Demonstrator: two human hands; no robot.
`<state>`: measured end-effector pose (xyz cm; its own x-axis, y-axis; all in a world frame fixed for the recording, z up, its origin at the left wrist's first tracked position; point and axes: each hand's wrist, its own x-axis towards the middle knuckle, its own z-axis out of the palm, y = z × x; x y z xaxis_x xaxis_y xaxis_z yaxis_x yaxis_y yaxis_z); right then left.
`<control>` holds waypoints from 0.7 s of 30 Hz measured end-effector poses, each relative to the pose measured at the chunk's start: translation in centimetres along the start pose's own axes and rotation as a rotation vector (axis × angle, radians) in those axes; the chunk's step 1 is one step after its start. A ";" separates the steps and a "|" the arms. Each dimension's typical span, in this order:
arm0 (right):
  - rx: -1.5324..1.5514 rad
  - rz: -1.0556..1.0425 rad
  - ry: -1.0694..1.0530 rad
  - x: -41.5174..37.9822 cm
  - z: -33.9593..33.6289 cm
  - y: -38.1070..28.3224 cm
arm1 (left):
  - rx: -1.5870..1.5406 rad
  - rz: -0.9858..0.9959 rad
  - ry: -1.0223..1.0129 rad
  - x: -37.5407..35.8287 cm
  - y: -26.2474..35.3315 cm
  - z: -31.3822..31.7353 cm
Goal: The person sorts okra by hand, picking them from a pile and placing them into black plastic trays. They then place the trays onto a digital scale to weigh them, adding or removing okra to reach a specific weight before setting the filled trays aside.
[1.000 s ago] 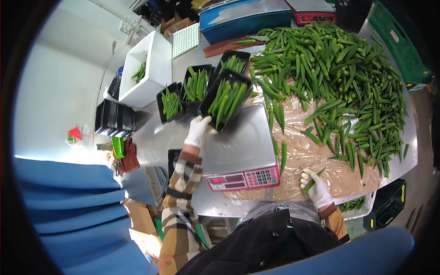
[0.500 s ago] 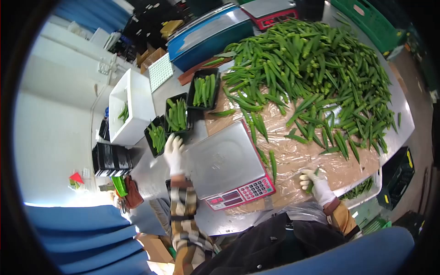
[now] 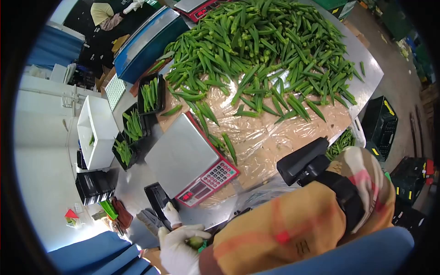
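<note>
My left hand [image 3: 171, 215], in a white glove, grips the near end of a black tray [image 3: 157, 201] beside the scale. Close to the camera, my gloved right hand [image 3: 179, 251] is closed around a short green piece of okra [image 3: 195, 242], its ends partly hidden by the fingers. The right forearm crosses the lower part of the view in a checked sleeve, with a black device [image 3: 305, 160] strapped on it. The scale [image 3: 183, 156] has a bare metal plate. Left of it, black trays [image 3: 158, 111] hold okra pods.
A large heap of okra [image 3: 266, 50] covers the back of the table, with loose pods on the plastic-covered cardboard [image 3: 261, 137]. A white foam box [image 3: 103, 133] and stacked black trays [image 3: 95, 187] stand left. Dark crates [image 3: 381, 130] are at right. Another person's hand [image 3: 133, 6] shows far back.
My right hand has swung from the table's right side across to the lower left, still holding okra. The left hand has left the filled trays and now grips a black tray. The view has shifted.
</note>
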<state>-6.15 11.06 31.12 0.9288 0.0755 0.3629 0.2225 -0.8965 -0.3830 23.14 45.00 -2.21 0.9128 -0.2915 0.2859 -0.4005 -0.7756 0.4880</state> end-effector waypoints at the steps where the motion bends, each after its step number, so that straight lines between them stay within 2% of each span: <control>1: -0.015 0.009 0.001 -0.5 -0.7 0.0 | 0.017 -0.004 0.007 0.7 0.1 0.2; 10: -0.214 0.239 -0.125 -5.9 -4.9 -0.1 | 0.077 -0.044 0.018 2.3 0.2 -0.5; 18: -0.333 0.296 -0.236 -6.9 -6.6 -2.9 | 0.169 0.023 0.053 2.6 2.2 -1.8; 20: -0.203 0.393 -0.271 -9.6 -5.4 -0.5 | 0.162 -0.003 0.045 3.0 3.6 -2.4; 21: -0.014 0.400 -0.192 -11.8 -3.9 2.8 | 0.103 -0.078 -0.056 3.8 1.9 -2.6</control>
<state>-17.69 5.96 29.06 0.9795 -0.1998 0.0235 -0.1683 -0.8775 -0.4490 25.64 43.88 1.89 0.9449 -0.2569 0.2028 -0.3209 -0.8497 0.4183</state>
